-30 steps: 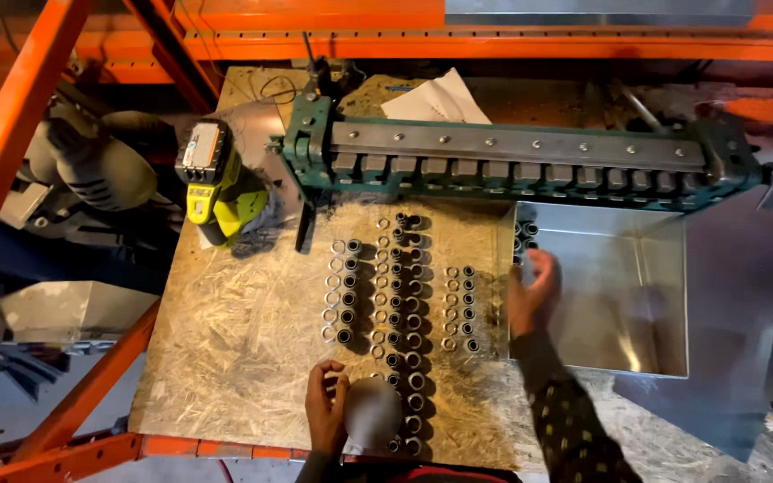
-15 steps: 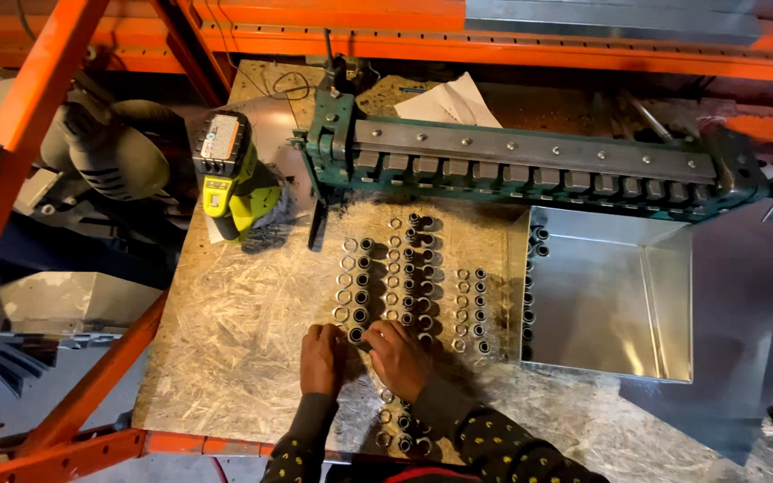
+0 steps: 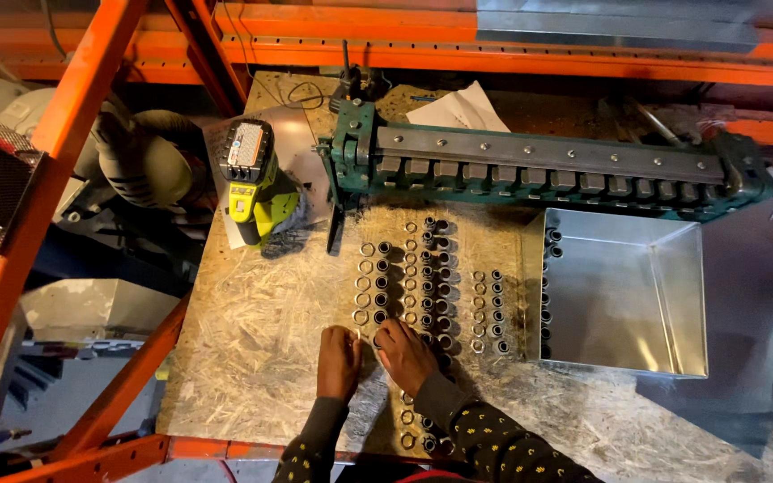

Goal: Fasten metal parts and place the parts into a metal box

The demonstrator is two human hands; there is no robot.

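Grip: the left hand [image 3: 339, 360] and the right hand [image 3: 404, 354] lie side by side, fingers curled down onto the near end of the rows of small metal sleeves [image 3: 427, 286]; whether either actually pinches one I cannot tell.
Sleeves: short hollow cylinders, standing upright in columns on the board, a few more just below the wrists.
Handling: likely light, rigid and smooth (apt to tip or roll), best pinched by the outer wall between thumb and fingertip.
Board [image 3: 252, 358]: rough chipboard, pale and flaky.
Tray [image 3: 624, 300]: shiny sheet-metal box to the right, a few sleeves along its left wall.
Behind: a long green metal bending tool [image 3: 547, 170] and a yellow-green cordless drill [image 3: 257, 183].
Frame: orange steel racking [image 3: 91, 116].
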